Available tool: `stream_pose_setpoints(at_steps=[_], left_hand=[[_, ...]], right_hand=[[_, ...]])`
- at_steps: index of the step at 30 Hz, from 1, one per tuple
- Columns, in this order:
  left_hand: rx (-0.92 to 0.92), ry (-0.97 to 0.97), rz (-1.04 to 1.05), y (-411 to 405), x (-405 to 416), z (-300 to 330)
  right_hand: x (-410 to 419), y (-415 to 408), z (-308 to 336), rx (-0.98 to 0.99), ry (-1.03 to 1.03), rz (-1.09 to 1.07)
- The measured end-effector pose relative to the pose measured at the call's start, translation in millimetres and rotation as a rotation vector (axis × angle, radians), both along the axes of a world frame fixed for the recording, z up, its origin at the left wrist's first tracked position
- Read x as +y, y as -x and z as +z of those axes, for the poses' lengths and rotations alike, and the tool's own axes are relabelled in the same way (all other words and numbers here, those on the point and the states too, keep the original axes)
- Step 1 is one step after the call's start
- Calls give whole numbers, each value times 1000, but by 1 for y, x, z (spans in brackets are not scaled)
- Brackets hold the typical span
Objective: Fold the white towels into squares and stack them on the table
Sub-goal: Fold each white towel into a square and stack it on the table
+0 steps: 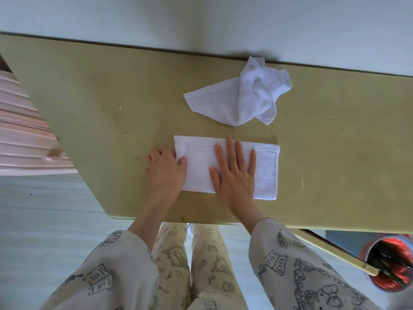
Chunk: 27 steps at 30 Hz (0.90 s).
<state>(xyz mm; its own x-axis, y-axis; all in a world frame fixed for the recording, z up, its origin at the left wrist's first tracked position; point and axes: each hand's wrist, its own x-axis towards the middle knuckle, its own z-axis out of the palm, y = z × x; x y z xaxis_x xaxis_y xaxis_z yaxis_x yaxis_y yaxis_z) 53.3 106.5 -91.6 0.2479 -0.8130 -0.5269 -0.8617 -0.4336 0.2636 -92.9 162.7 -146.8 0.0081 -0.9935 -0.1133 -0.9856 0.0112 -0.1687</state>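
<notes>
Head view, read from the left of the frame to the right. At the far left edge stands a pink ribbed case (24,135), partly cut off. The yellow table (93,90) runs across the middle of the frame, with a pale wall behind it along the top.

Just left of centre, the left hand (166,170) sits at the left short edge of the folded towel (267,173); its fingers are curled and its thumb lies on top of the cloth, so it appears to pinch that edge. At centre, the right hand (234,173) lies flat on the towel with fingers straight and spread, pressing the cloth to the table and gripping nothing.

The towel is a long rectangle, evidently folded once, lying near the table's front edge. Above it and to the right, close to the wall, lies a crumpled towel (243,97), not yet folded. At the lower right corner stands a red-lined bin (388,265).

Step in hand, as judged: the second fold, half done. The next move calls for lifting the pinched left edge over to the right edge, corners matched, to give a square. No stack exists yet.
</notes>
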Motion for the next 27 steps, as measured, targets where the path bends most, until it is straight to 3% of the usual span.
stream_pose_setpoints(at_steps=[4, 8, 16, 19, 22, 25, 27], left_hand=[[143, 5, 23, 0, -2, 10], [404, -45, 236, -9, -12, 10], [499, -91, 233, -8, -16, 20], [610, -47, 219, 11, -14, 35], [739, -78, 153, 37, -7, 46], [740, -125, 78, 69, 1, 45], [696, -125, 39, 89, 5, 39]], right_hand=[[1, -1, 0, -4, -6, -9], [0, -2, 1, -3, -7, -10], [-2, 0, 4, -64, -83, -12], [-4, 10, 19, -379, -63, -95], [2, 29, 51, -857, -5, -540], [12, 58, 72, -1039, 56, -889], [21, 74, 74, -1112, -39, -999]])
